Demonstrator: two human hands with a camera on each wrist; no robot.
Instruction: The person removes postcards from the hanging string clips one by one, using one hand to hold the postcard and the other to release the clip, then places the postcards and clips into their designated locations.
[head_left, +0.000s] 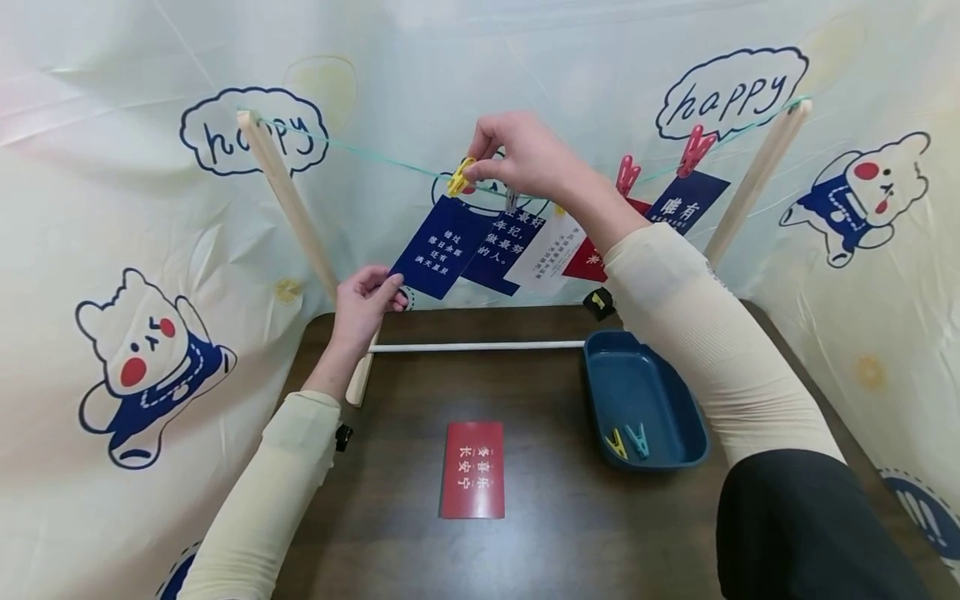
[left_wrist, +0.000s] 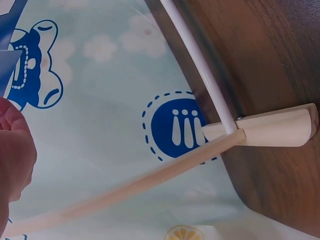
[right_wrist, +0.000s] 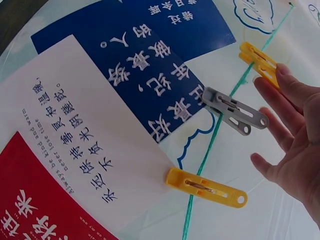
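Observation:
My right hand [head_left: 528,154] pinches a yellow clothespin [head_left: 459,178] at the green string. Just below that clothespin hangs a blue card [head_left: 438,250] with white writing. The card's lower left corner is between the thumb and fingers of my left hand [head_left: 362,307]. In the right wrist view, the same yellow clothespin [right_wrist: 261,64] straddles the string, its handle end at my thumb and index finger. A grey clothespin [right_wrist: 235,110] beside it holds a second blue card [right_wrist: 150,82]. Only part of my left hand [left_wrist: 15,155] shows in the left wrist view.
A white card [head_left: 543,257], a red card [head_left: 583,263] and another blue card [head_left: 688,200] hang farther right. The string [head_left: 375,156] spans two wooden posts [head_left: 288,196]. On the table lie a red card with white writing and a blue tray [head_left: 637,375] holding yellow and teal clothespins [head_left: 638,441].

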